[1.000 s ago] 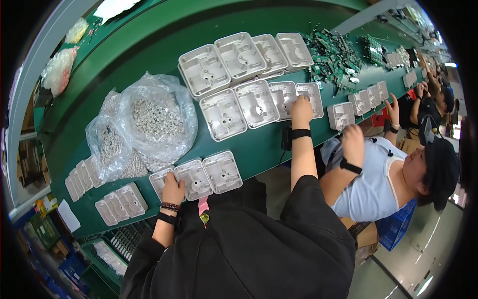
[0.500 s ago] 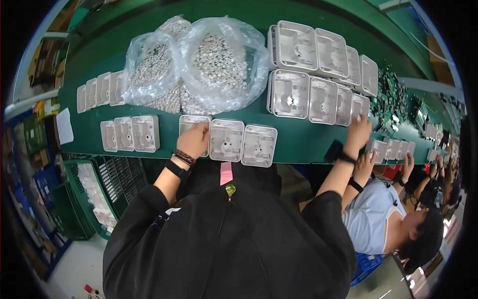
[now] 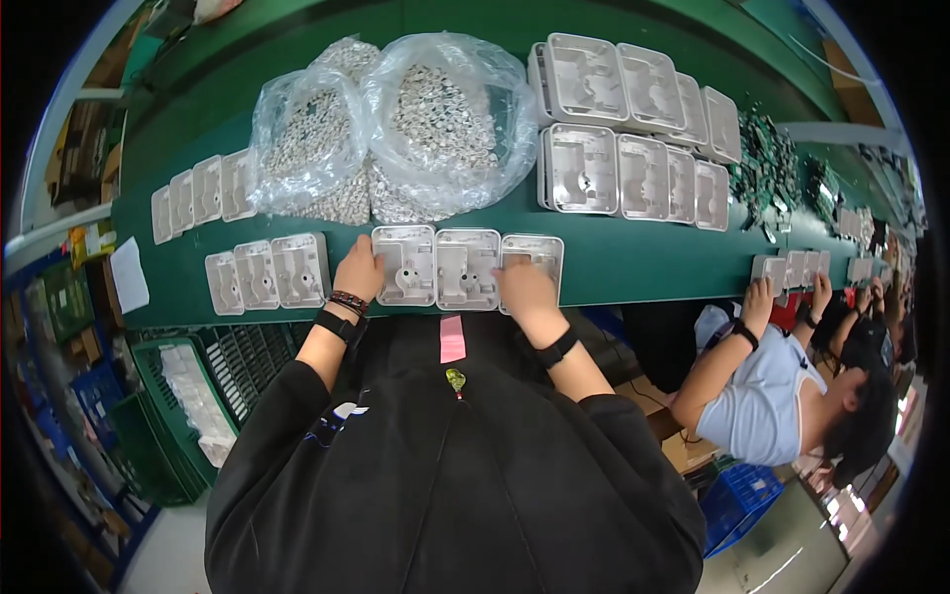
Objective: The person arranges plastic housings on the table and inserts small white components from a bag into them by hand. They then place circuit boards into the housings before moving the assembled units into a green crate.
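Observation:
Three pale grey plastic housings stand side by side at the table edge in front of me: a left housing [image 3: 405, 259], a middle housing [image 3: 467, 287] and a right housing [image 3: 551, 259]. My left hand [image 3: 358, 271] is closed at the left wall of the left housing, fingertips against its rim. Over the right housing, my right hand [image 3: 528, 293] has its fingers curled together, thumb side by the wall shared with the middle housing. Whatever is between those fingers is hidden. Screw posts and round holes show inside the left and middle housings.
Beyond the housings, two clear plastic bags [image 3: 450, 119] hold many small whitish parts. Stacked housings [image 3: 584, 173] stand at the right, near a heap of green circuit boards [image 3: 767, 168]. More housings [image 3: 255, 277] line the left. A co-worker [image 3: 762, 396] sits to my right.
My right hand has come left from the stacked housings to the right housing of the front row. My left hand has moved out of the left housing to its left side.

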A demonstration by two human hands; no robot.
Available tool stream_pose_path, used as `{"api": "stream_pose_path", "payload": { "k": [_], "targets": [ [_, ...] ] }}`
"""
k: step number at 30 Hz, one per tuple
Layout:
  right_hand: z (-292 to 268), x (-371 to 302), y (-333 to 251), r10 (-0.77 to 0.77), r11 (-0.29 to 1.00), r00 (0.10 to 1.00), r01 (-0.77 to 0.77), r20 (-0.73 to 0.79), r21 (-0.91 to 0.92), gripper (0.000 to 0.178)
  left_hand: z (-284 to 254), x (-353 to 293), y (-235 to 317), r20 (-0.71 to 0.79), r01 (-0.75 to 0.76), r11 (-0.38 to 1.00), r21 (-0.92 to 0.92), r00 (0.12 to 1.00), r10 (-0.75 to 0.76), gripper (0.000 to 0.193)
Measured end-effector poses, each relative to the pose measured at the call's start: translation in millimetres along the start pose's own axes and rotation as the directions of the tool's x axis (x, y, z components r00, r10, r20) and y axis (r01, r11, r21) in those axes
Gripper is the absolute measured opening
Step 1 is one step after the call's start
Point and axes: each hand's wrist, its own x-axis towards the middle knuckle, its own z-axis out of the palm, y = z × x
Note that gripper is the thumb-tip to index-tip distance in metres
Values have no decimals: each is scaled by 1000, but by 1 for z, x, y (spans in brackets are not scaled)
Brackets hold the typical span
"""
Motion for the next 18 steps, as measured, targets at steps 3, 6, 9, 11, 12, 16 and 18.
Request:
{"api": "stream_pose_path", "payload": {
  "k": [3, 6, 9, 11, 12, 16, 18],
  "targets": [
    [13, -7, -6, 3, 1000, 1000, -3, -12, -12, 32, -1, 7, -1, 60, -12, 1000, 2, 998, 12, 28],
    [16, -6, 3, 114, 993, 993, -114, -15, 19, 33, -6, 6, 23, 132, -31, 999, -27, 991, 35, 27],
    [18, -12, 24, 197, 979, 975, -202, -106, -37, 31, 7, 13, 39, 187, -80, 994, -74, 978, 93, 27],
    [15, -13, 39, 255, 962, 954, -267, -161, -60, 30, 21, 18, 50, 252, -121, 983, -138, 955, 154, 29],
    [12, -15, 46, 297, 949, 936, -312, -190, -50, 29, 25, 22, 59, 255, -148, 979, -142, 950, 181, 29],
    [6, -21, 88, 419, 903, 864, -428, -278, 32, 26, 42, 30, 96, 478, 44, 917, -396, 863, 165, 33],
    [4, -23, 115, 453, 891, 831, -431, -324, 140, 24, 63, 34, 104, 522, 102, 854, -510, 826, 213, 34]
  ]
}}
